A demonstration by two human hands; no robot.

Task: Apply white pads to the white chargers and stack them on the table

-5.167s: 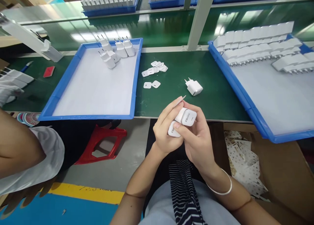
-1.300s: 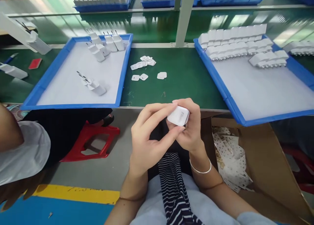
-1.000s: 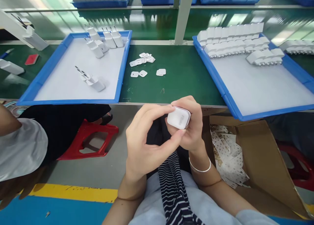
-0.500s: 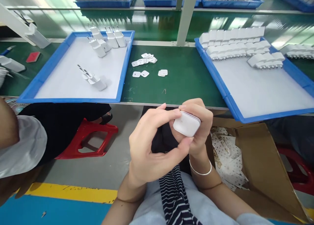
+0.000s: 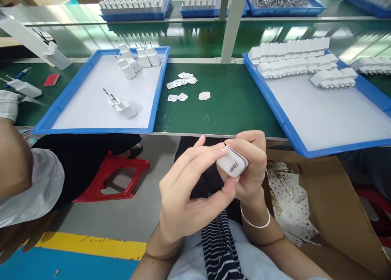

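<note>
A small white charger (image 5: 232,162) with rounded corners and grey lettering on one face is held over my lap, just in front of the table edge. My right hand (image 5: 252,164) wraps round its far side and grips it. The thumb and fingertips of my left hand (image 5: 189,186) pinch the charger's edges from the other side. Its prongs, if it has any, are hidden in the right hand. On the table beyond lie several thin white square cover plates (image 5: 182,81), some in an overlapping pile, and a short pair (image 5: 204,95) stacked apart.
A blue-rimmed tray (image 5: 154,105) at left holds several pronged white chargers (image 5: 126,68). Another blue tray (image 5: 275,109) at right carries rows of white housings (image 5: 290,48). An open cardboard box (image 5: 332,198) stands below it. A co-worker's arm (image 5: 14,158) is at far left, near a red stool (image 5: 122,190).
The charger has tilted in my hands, and lettering now shows on the face that looked plain before. Both hands keep their hold. The whole view has shifted slightly downward and rightward.
</note>
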